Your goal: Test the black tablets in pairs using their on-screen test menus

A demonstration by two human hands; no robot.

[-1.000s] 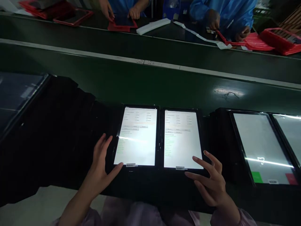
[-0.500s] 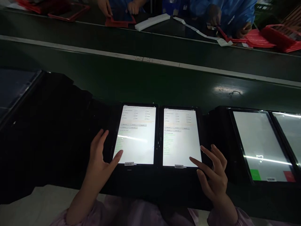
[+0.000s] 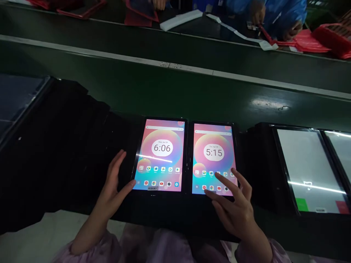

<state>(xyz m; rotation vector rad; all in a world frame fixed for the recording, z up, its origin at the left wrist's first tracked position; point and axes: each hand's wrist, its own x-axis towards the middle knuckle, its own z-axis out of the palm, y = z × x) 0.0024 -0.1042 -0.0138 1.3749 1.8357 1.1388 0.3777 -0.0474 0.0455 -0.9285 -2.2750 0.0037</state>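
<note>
Two lit tablets lie side by side in front of me, each with a colourful home screen. The left tablet (image 3: 161, 160) shows 6:06 and the right tablet (image 3: 214, 164) shows 5:15. My left hand (image 3: 113, 186) is open at the lower left edge of the left tablet, its thumb by the corner and its fingers spread beside it. Over the lower part of the right tablet is my right hand (image 3: 236, 204), open, fingers apart, with the index and middle fingertips at its icons. Whether those fingertips touch the glass I cannot tell.
At the right lie more tablets with white screens, one tablet (image 3: 307, 164) showing green and red corner blocks. A dark panel (image 3: 19, 98) lies at far left. Beyond a pale strip (image 3: 192, 69), co-workers in blue sleeves (image 3: 290, 11) handle red covers (image 3: 309, 40) near white foam (image 3: 181, 20).
Both screens switched from white pages of text and checkboxes to home screens. My right hand moved left across the right tablet. My left hand stayed nearly still.
</note>
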